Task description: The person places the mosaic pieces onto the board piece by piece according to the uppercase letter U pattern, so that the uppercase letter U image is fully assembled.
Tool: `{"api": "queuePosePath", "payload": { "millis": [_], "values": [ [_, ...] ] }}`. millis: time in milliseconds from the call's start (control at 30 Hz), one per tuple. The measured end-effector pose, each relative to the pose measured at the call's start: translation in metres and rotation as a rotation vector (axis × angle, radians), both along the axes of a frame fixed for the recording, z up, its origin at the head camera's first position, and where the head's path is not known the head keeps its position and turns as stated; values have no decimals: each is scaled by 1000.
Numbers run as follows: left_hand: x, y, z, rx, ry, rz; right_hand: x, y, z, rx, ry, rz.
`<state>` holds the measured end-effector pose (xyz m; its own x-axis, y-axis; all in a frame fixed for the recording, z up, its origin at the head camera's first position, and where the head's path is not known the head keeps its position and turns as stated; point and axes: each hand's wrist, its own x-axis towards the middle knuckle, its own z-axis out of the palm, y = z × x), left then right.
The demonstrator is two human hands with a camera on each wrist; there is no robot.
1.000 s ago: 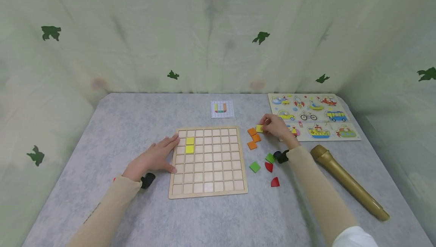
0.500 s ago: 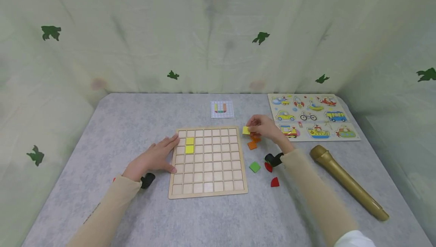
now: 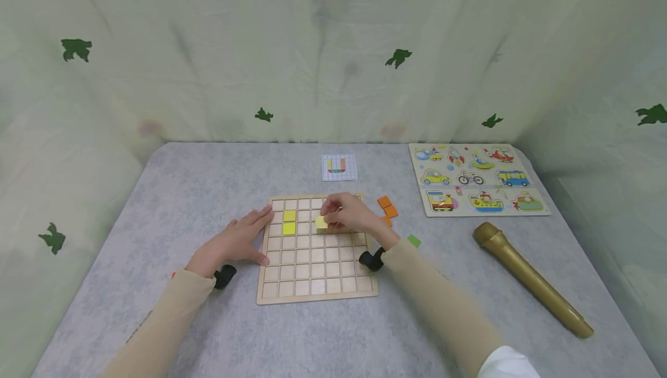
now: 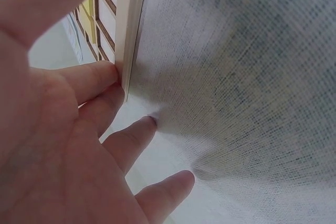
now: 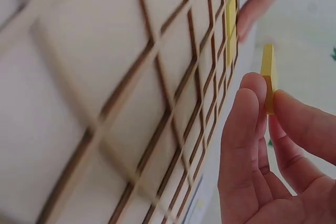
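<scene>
I have the yellow tile (image 3: 321, 223) at the very tips of the right hand (image 3: 348, 214), pinched between thumb and fingertips (image 5: 244, 116), which stand parted only by the tile's thickness. It looks square, so I find no long axis to line up; the right wrist view gives it nearly edge-on, and I judge it to be raised off the grid board (image 3: 318, 271) rather than touching it. The relation I steer by is sideways: 2 yellow tiles (image 3: 289, 215) seated in the board lie near, to the left of those pinching fingers, 1 behind the other in the same column, with bare cells in between. The left hand (image 3: 237, 242) is nearer to that pair; its fingers are straight and spread, gripping nothing, with fingertips against the board's left edge and others appearing to rest on the table (image 3: 224, 175). To the right of the pinching fingers I see 3 orange tiles (image 3: 384, 201), the nearest partly covered by the wrist, and part of a green tile (image 3: 414, 241) showing past the sleeve (image 3: 438, 294). Beyond the fingers, past the far frame, lies a printed card (image 3: 339, 167); well apart to their right are a picture puzzle (image 3: 491, 187) and a gold microphone (image 3: 531, 276).
</scene>
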<state>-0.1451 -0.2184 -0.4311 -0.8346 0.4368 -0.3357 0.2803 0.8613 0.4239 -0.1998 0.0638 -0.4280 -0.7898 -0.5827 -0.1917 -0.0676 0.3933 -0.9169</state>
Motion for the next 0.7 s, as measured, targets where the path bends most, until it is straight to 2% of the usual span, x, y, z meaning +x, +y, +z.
{"api": "queuePosePath", "payload": {
  "millis": [333, 700],
  "values": [
    [-1, 1, 1, -21, 1, -2, 14, -50, -9, 56, -17, 25],
    [-1, 0, 0, -13, 10, -15, 24, -73, -14, 141, 46, -11]
  ]
}}
